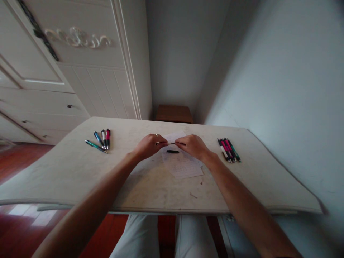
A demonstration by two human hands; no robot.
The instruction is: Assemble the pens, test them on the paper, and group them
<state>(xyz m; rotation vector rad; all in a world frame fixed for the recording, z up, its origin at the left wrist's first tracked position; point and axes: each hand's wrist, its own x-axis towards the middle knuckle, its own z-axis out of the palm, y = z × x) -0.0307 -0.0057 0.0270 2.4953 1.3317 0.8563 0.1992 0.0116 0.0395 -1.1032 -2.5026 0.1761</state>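
Over the sheets of paper, my left hand (151,144) and my right hand (194,145) face each other, fingertips pinched and a small gap apart. A thin pen piece (172,143), like a refill, spans the gap, pale near the left fingertips and dark toward the right ones. Both hands are closed on it; my fingers hide its ends, so I cannot tell whether it is one part or two. Just below lies a short black pen barrel piece (172,151) on the paper (185,168). A ring shows on my left hand.
Several pens (108,138) lie at the left of the white table (134,195), blue, white, pink and green. Another row of several pens (229,149) lies at the right. Small brown scraps (193,195) sit near the front edge. A wall (290,89) borders the right side.
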